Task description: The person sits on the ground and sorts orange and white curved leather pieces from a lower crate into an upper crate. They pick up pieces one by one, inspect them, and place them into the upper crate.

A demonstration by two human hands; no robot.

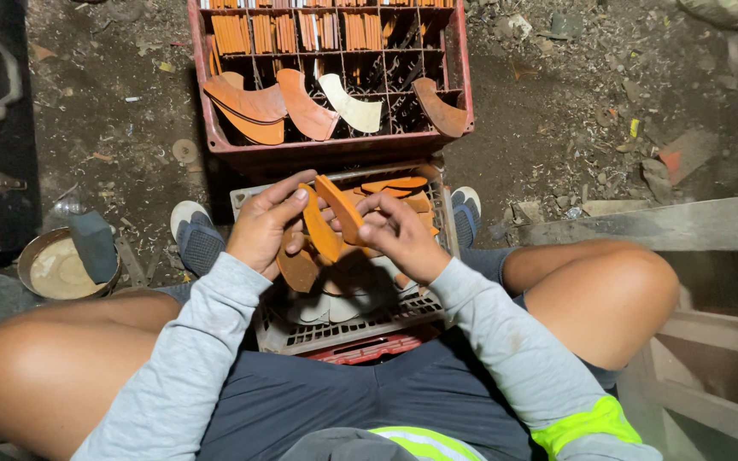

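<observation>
My left hand (pixel 260 229) grips a curved orange-brown leather-like piece (pixel 318 229) and a darker brown piece (pixel 298 269) below it. My right hand (pixel 399 235) pinches a second orange curved piece (pixel 341 207) that crosses the first. Both hands hover over a white plastic crate (pixel 343 335) between my knees, which holds more curved pieces, brown and pale. Several orange pieces (pixel 399 189) lie at its far end.
A red compartment crate (pixel 335 149) stands beyond, with curved brown pieces, one pale piece (pixel 350 106) and stacked orange strips in its cells. A round tin of pale paste (pixel 57 269) with a dark block sits at left. Wooden boards (pixel 642 226) lie at right on a dirt floor.
</observation>
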